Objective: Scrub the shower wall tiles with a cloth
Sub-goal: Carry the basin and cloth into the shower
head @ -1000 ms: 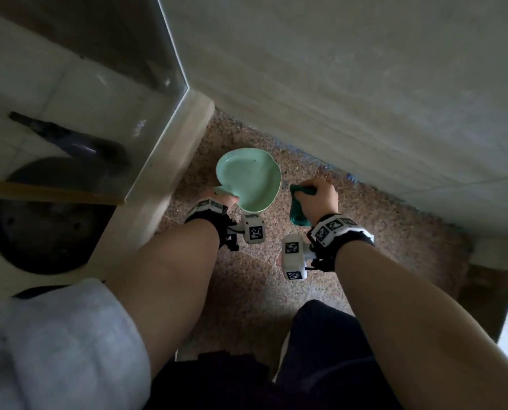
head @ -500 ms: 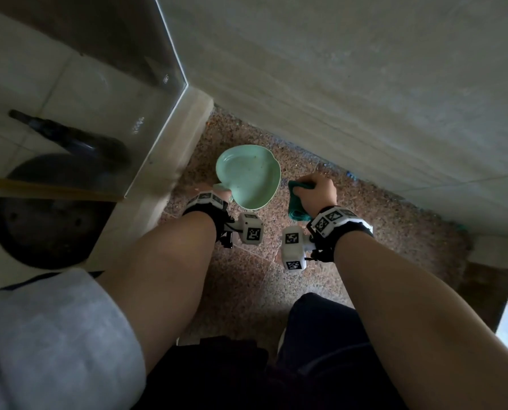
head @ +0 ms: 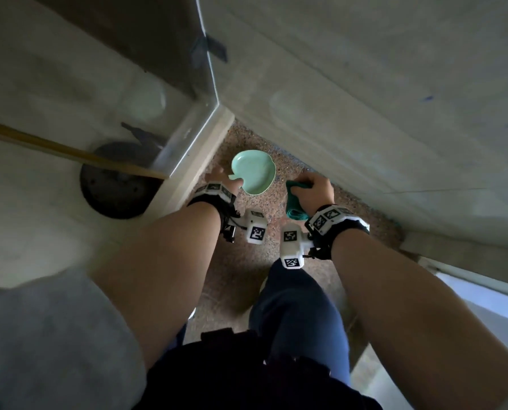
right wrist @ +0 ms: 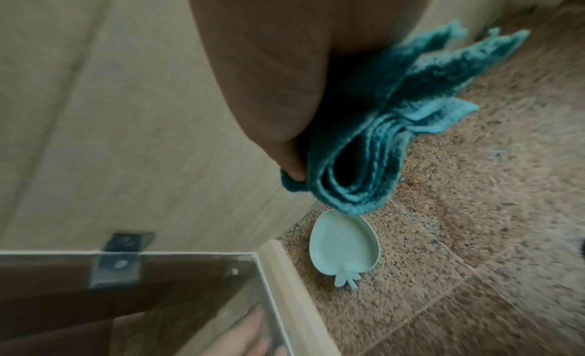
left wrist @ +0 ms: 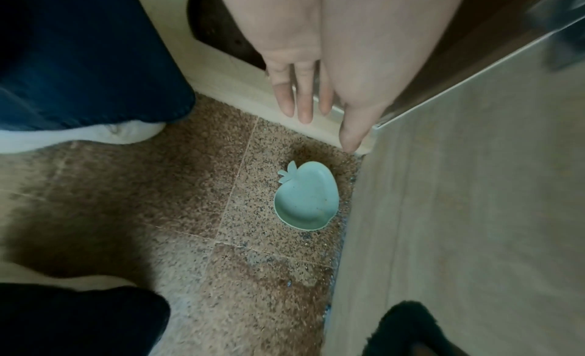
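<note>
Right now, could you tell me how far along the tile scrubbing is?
Barely begun. The right hand grips the folded teal cloth, not yet on the wall tiles. The left hand is empty above the green dish on the floor. All scrubbing remains.

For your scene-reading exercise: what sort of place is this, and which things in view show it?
Probably a bathroom's shower corner: tiled wall, glass screen on a raised kerb, and speckled stone floor. The right hand grips a teal cloth.

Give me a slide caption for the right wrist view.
Right hand grips a folded teal terry cloth above a mint-green strawberry-shaped plastic dish on the speckled floor.
</note>
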